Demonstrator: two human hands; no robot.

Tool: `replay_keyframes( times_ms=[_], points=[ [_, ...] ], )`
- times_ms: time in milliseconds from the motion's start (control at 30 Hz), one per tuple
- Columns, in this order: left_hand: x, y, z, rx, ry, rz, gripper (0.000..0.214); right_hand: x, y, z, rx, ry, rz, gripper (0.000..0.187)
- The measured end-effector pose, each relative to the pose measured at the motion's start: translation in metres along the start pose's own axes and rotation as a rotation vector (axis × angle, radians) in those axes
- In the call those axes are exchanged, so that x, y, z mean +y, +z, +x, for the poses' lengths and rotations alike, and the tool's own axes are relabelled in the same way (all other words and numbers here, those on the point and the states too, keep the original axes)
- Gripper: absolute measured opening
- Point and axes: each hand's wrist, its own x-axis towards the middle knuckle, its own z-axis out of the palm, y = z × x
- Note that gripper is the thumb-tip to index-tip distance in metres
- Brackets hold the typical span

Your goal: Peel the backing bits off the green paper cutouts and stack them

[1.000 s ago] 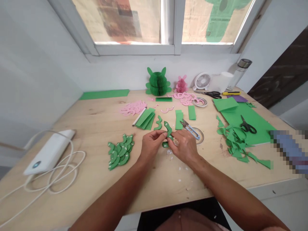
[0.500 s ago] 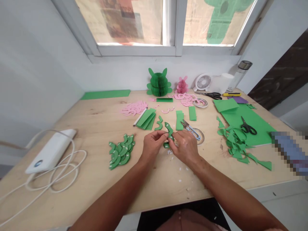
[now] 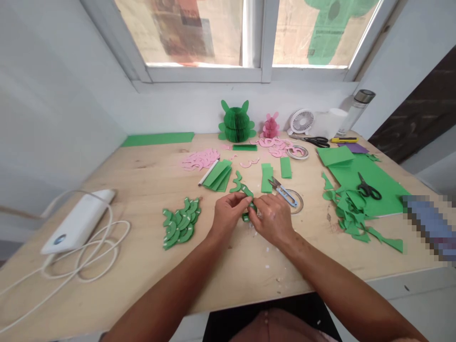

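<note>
Both my hands meet over the middle of the table around a wavy green paper cutout [image 3: 245,190] with small white tape pieces on it. The fingers of my left hand [image 3: 231,209] pinch it from the left. My right hand [image 3: 272,213] grips its lower right part, where the fingers hide some of it. Below my fingertips is another green piece [image 3: 245,217] with a white mark. Just beyond my left hand lies a loose wavy green cutout [image 3: 236,181]. A heap of similar taped cutouts [image 3: 181,224] sits to the left. Blue-handled snips [image 3: 284,192] rest on a tape roll [image 3: 299,203] beyond my right hand.
A white power bank [image 3: 79,221] with a looped cable is at left. Pink cutouts [image 3: 200,159], folded green paper [image 3: 219,175], a green honeycomb figure [image 3: 236,124] and a small fan [image 3: 301,121] stand farther back. Black scissors [image 3: 369,190] and green scraps [image 3: 351,209] lie at right.
The green cutout has turned and dropped slightly between my fingers, its upper end now tilting further left. My hands stay close together in the same spot.
</note>
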Motion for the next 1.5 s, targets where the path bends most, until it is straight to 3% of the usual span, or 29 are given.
replay_keyframes(
  times_ms=[833,1167,1500],
  points=[
    [-0.004,-0.001,-0.004,0.021,0.177,0.192,0.018,-0.004,0.003,-0.001,-0.065,0.103,0.047,0.018],
    [-0.005,-0.002,-0.005,0.003,0.228,0.222,0.015,-0.003,0.004,0.001,-0.19,0.231,0.135,0.02],
    [0.001,-0.003,-0.003,-0.092,0.159,0.143,0.031,0.007,0.001,0.006,-0.119,0.43,0.365,0.025]
  ],
)
